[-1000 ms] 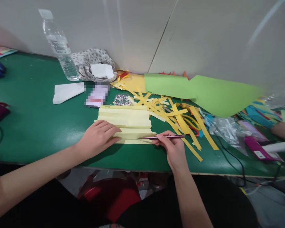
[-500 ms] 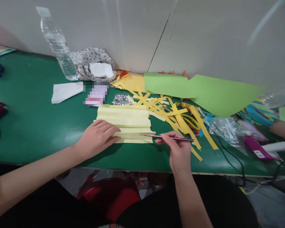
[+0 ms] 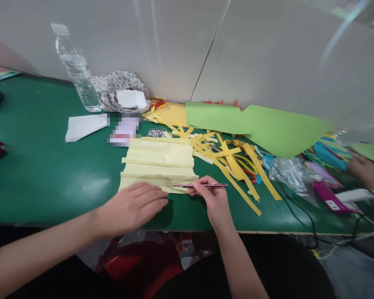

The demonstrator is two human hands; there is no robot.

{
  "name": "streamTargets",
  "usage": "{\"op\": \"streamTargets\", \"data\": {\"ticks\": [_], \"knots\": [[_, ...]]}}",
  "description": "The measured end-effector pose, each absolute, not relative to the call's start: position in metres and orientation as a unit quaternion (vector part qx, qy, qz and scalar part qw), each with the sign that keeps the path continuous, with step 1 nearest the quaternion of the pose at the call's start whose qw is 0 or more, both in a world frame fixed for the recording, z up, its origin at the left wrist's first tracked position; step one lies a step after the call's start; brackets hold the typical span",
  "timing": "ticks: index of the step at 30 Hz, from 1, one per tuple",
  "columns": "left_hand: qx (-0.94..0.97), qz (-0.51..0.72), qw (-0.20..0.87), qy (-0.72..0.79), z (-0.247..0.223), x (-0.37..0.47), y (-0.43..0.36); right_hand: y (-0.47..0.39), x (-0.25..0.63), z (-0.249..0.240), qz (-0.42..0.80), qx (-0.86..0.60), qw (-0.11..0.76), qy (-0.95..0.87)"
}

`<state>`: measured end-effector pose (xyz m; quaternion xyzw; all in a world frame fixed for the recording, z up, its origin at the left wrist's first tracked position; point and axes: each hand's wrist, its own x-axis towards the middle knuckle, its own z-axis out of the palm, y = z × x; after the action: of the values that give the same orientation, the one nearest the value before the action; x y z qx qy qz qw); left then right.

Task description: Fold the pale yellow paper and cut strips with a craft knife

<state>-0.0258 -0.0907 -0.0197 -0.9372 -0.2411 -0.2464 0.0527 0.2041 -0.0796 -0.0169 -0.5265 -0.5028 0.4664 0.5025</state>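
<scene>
A pale yellow sheet of pleated paper [image 3: 162, 154] lies on the green table, its folds running from left to right. My left hand [image 3: 140, 205] rests flat over the paper's lower left edge, fingers stretched out and nothing grasped. Between the thumb and fingers of my right hand [image 3: 213, 199] is a slim pink pointed tool [image 3: 212, 185], its kind not clear. The tool lies nearly level, with its thin tip pointing left over the fold nearest me. Some of the paper's near edge is hidden under my left hand.
Yellow paper strips [image 3: 233, 160] and scissors [image 3: 247, 164] lie right of the sheet. Behind are green paper [image 3: 280, 128], a water bottle [image 3: 81, 79], a patterned cloth [image 3: 121, 79] and a phone [image 3: 124, 129]. Another person's hand [image 3: 366, 170] is at far right, near a purple glue gun [image 3: 333, 197].
My left hand has slid toward me and right, off the middle of the paper to its near edge. My right hand has moved left with the tool, its tip farther over the paper.
</scene>
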Motion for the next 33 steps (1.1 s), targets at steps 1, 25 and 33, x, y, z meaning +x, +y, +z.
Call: {"op": "streamTargets", "data": {"ticks": [1, 25, 33], "knots": [[-0.94, -0.23, 0.029, -0.251, -0.02, -0.021, -0.097, -0.079, 0.205, -0.018, 0.465, -0.526, 0.504, -0.503], [-0.945, -0.154, 0.016, -0.287, -0.028, -0.007, -0.11, -0.08, 0.206, -0.015, 0.475, -0.539, 0.505, -0.479], [-0.95, -0.147, 0.028, -0.275, -0.03, -0.007, -0.109, -0.074, 0.255, -0.007, 0.398, -0.586, 0.536, -0.46]]}}
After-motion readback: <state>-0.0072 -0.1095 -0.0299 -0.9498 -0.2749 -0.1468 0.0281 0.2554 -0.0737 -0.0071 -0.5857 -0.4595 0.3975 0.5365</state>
